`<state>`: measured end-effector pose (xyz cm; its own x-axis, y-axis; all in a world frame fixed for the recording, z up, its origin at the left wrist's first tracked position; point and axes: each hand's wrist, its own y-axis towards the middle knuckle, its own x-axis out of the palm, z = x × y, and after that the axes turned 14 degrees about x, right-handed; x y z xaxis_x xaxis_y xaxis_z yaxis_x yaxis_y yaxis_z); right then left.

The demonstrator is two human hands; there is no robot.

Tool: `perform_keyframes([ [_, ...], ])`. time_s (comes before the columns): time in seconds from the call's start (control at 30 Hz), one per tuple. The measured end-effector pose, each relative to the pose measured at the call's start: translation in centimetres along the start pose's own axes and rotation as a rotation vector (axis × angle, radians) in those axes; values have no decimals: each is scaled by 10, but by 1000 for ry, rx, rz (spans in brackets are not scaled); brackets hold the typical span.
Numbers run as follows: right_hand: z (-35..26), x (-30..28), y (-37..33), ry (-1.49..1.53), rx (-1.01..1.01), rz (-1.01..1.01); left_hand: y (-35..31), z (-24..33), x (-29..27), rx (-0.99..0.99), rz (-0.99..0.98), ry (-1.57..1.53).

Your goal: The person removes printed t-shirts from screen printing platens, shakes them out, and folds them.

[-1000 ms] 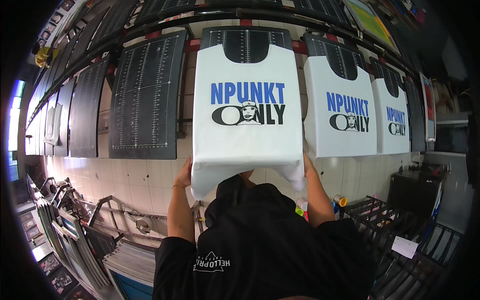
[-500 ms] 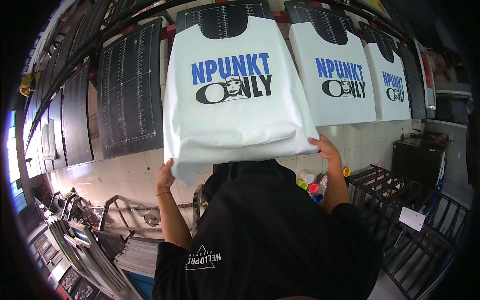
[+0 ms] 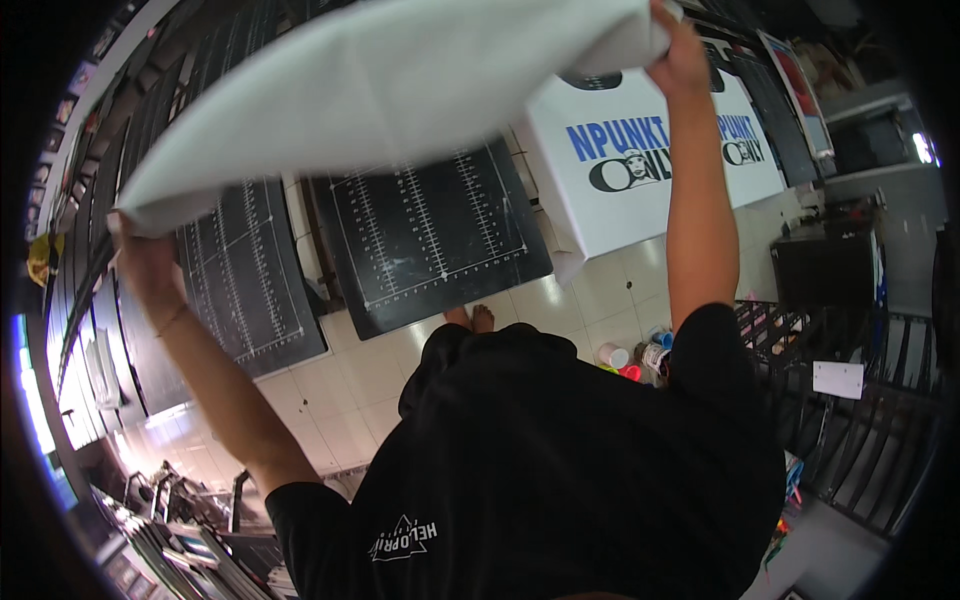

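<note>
A white shirt (image 3: 370, 90), blurred by motion, is stretched across the upper part of the view, raised above the black printing boards. My left hand (image 3: 150, 262) is closed on its lower left corner, somewhat smeared. At the upper right, my right hand (image 3: 686, 62) grips the other end, its fingers wrapped round the cloth. Under the shirt a black board with white ruler marks (image 3: 430, 240) lies uncovered. Beside it on the right, another white shirt (image 3: 610, 220) with a blue and black print is pulled over its board, partly hidden by my right forearm.
More black ruled boards (image 3: 250, 290) stand in a row to the left. Paint tubs (image 3: 628, 368) sit on the tiled floor near my right side. A black metal rack (image 3: 860, 440) is at the right, and frames (image 3: 190, 555) are stacked at the lower left.
The held shirt has come off its board, lifted up and away by both hands. My hands have moved up and farther apart, and the board beneath now shows.
</note>
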<state>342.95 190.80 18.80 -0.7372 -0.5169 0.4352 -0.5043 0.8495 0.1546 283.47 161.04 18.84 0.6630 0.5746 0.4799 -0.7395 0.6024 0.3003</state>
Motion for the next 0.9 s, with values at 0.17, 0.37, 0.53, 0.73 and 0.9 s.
perform_keyframes([
  [0.17,-89,36,5,-195,-97,25,55,77,44,124,-240,113],
  [0.37,-178,-52,-59,-283,-241,127,28,93,123,297,-320,194],
  [0.53,-238,-64,-98,-486,-269,447,-68,51,268,464,-282,405],
  [0.73,-262,-182,-88,-712,-7,608,-123,-65,394,35,-205,290],
  [0.9,-280,-256,-65,-629,137,641,-115,-123,436,6,-340,125],
])
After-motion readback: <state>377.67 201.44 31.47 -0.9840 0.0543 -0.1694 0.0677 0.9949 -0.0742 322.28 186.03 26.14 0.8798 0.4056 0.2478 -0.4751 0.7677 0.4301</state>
